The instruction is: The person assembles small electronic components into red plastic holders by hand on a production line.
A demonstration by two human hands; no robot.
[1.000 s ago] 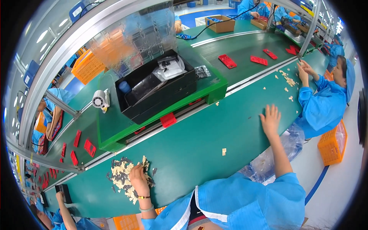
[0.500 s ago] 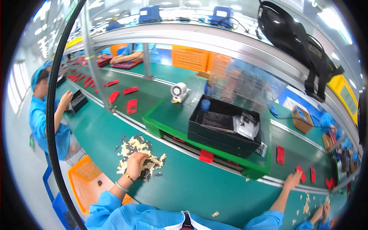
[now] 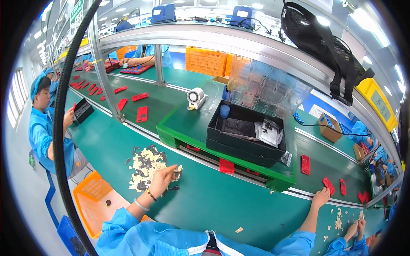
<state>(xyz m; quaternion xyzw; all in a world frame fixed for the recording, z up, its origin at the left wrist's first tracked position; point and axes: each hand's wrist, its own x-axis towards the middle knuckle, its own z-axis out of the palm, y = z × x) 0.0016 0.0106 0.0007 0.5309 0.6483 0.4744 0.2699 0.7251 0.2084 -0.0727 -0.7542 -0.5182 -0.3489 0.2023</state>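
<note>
A loose pile of small cream and black pieces (image 3: 147, 164) lies on the green bench. At its right edge is my left hand (image 3: 159, 179), index finger stretched out and the other fingers partly hidden; nothing shows in it. To the right, my right hand (image 3: 320, 197) reaches to the edge of the green belt. Its fingertips are at the lower end of a flat red rectangular part (image 3: 328, 185), and the fingers look loose rather than wrapped round it. Another red part (image 3: 342, 187) and a further red part (image 3: 305, 165) lie close by.
Ahead, a black bin (image 3: 243, 138) and a white fan (image 3: 196, 99) stand on a green raised platform (image 3: 175, 121). An orange crate (image 3: 87, 200) sits below the bench at left. Co-workers (image 3: 45, 123) work at left and lower right. A black cable (image 3: 60, 106) hangs across the left.
My left hand has shifted right across the pile, and its index finger now points out. My right hand has drawn back slightly from the red part, which stays on the belt.
</note>
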